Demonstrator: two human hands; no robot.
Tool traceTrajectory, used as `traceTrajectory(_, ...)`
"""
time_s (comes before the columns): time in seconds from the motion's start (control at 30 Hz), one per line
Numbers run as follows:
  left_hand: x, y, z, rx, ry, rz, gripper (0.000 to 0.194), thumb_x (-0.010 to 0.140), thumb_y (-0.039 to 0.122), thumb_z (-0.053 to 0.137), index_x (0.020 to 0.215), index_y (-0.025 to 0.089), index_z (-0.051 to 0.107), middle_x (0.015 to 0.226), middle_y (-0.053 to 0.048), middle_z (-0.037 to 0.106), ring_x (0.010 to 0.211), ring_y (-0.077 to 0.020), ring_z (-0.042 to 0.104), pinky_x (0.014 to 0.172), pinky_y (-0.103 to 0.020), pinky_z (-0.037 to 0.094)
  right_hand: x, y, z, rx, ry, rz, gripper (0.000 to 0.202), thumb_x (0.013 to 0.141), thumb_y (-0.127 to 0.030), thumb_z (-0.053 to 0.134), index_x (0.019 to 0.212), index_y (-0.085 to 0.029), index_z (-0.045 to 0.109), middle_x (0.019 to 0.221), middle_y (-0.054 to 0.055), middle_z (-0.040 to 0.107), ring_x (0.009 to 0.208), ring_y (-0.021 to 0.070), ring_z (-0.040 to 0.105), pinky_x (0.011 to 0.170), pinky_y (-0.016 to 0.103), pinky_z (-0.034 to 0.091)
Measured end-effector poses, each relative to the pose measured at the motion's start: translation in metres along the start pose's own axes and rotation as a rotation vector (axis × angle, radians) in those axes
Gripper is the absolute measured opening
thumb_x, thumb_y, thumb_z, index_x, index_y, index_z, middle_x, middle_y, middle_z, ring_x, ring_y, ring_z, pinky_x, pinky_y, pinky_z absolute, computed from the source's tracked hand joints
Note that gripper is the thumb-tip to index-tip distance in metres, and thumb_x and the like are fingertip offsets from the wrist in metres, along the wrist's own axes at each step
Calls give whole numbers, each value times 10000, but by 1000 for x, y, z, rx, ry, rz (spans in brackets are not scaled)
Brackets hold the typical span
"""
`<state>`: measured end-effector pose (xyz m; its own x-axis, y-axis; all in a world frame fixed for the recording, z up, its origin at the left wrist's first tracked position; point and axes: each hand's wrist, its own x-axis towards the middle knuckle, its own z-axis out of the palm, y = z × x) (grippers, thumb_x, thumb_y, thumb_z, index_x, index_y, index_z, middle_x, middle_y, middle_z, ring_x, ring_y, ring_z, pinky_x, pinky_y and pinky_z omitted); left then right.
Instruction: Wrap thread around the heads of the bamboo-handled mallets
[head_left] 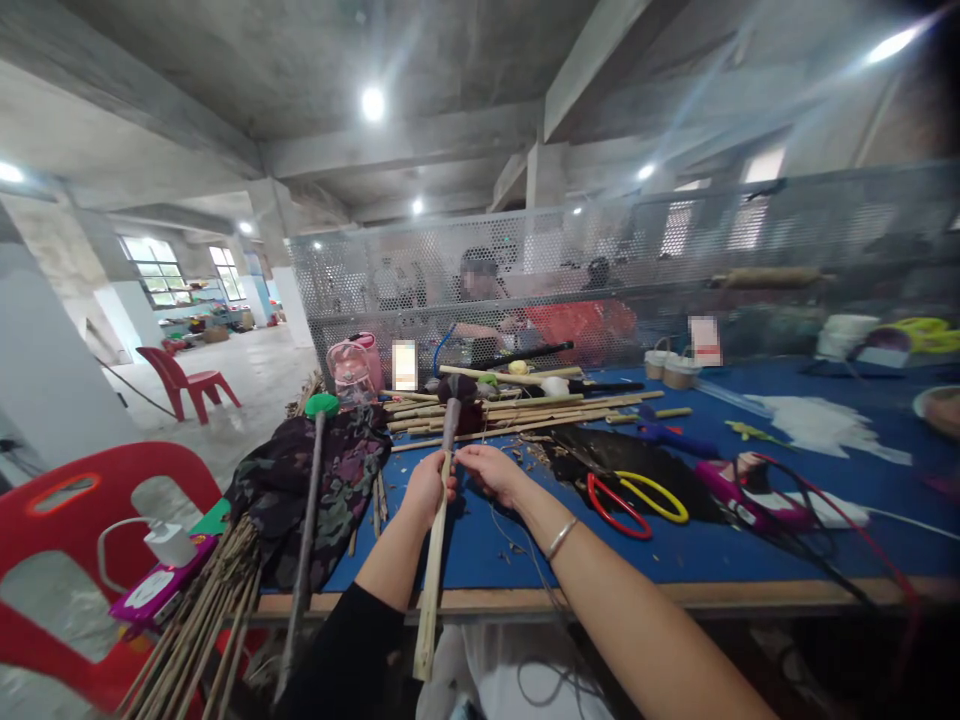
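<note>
Left hand (427, 487) wrapped round pale stick (431, 590), which sticks out below its fingers; right hand (487, 473) fingertips bunched alongside, can't tell if holding anything; slack left grip could let it twist

Left fingers (451, 483) around stick (431, 590), blue table (712, 553)

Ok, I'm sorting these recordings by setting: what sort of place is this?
Most likely a craft workshop: a long blue worktable strewn with thin sticks and offcuts, a perforated metal screen behind it, and a bare concrete ceiling overhead.
</note>
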<state>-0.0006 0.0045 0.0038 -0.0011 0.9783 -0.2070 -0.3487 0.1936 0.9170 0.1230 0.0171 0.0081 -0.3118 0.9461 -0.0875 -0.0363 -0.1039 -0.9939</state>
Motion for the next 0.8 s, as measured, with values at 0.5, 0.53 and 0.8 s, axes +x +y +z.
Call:
traceTrajectory(0.5, -4, 6, -1, -79, -76, 76, 276, 623, 320, 690, 711, 147, 493, 517, 42, 489, 377, -32, 422, 365, -138, 325, 4, -3, -1, -22, 144, -152, 220, 644, -354, 618, 650, -141, 563, 342, -99, 323, 309, 34, 232, 353, 198, 152)
traceTrajectory(0.53, -5, 6, 0, -85, -91, 73, 250, 647, 318, 670, 730, 142, 513, 553, 23, 523, 405, -42, 458, 382, -145, 357, 4, -3, -2, -15, 134, -166, 241, 640, -371, 625, 662, -138, 568, 352, -96, 340, 311, 33, 239, 351, 198, 152)
traceTrajectory(0.8, -12, 5, 6, -104, -224, 97, 305, 685, 380, 627, 836, 127, 552, 631, 2, 564, 351, -13, 355, 315, -135, 242, 5, -1, -7, 35, 149, -190, 298, 626, -411, 649, 718, -167, 505, 396, -100, 374, 294, 35, 235, 300, 182, 134)
